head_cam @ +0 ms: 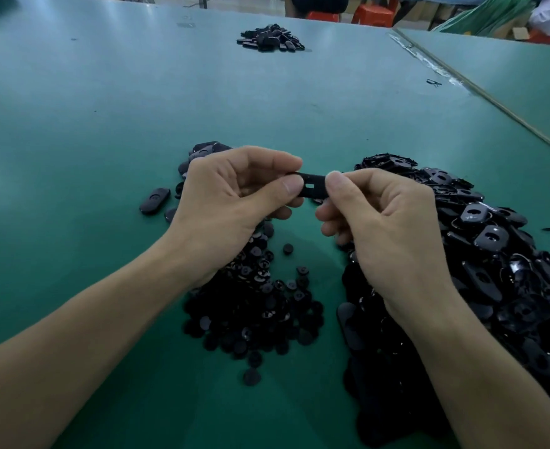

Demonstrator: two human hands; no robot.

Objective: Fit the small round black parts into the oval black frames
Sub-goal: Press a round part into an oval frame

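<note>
Right now both hands are meeting over the middle of the green table [105,131], and between them they are pinching a single oval frame [312,187], holding it clear of the surface and roughly level. The left hand [225,196] is gripping one end between thumb and forefinger, and the right hand [390,231] is gripping the other end the same way, with the remaining fingers of each curling loosely underneath. Whether a round part is sitting in the frame is not showing from this angle. The piece is looking like thin moulded plastic: very light, fairly stiff, glossy and so probably a little slippery. Taking it by the two narrow ends, as the hands are doing, is leaving the centre free for pressing. Both forearms are reaching in from the near edge and converging, with the wrists raised. The small round parts [260,312] are lying heaped just below the left wrist, the heap of frames [500,260] is spreading under and beside the right forearm, and a far pile [270,38] of black pieces is sitting well apart near the table's far edge.
</note>
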